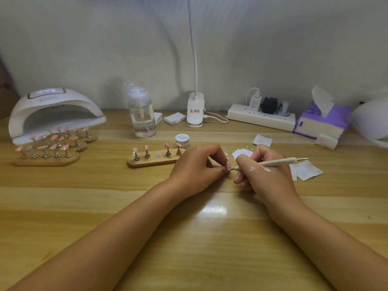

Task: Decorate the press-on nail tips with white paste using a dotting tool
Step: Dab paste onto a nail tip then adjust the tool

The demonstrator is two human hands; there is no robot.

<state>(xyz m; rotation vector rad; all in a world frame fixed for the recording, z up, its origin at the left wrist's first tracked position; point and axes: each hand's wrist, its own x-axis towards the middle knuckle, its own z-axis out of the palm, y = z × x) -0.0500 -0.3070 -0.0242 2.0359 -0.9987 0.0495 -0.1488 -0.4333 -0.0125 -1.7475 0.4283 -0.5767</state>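
Note:
My left hand pinches a pink nail tip on its small stand at the middle of the table. My right hand grips a cream dotting tool, whose metal point touches that tip. White paste smears mark the back of my right hand. Behind my left hand lies a wooden holder with several pink tips standing on metal pegs and one bare magnet spot. A small white paste jar stands just behind it. White paste is spread on a clear palette between my hands.
A white nail lamp and wooden holders full of pink tips sit at the left. A pump bottle, clip lamp, power strip, purple tissue pack and white wipes line the back and right.

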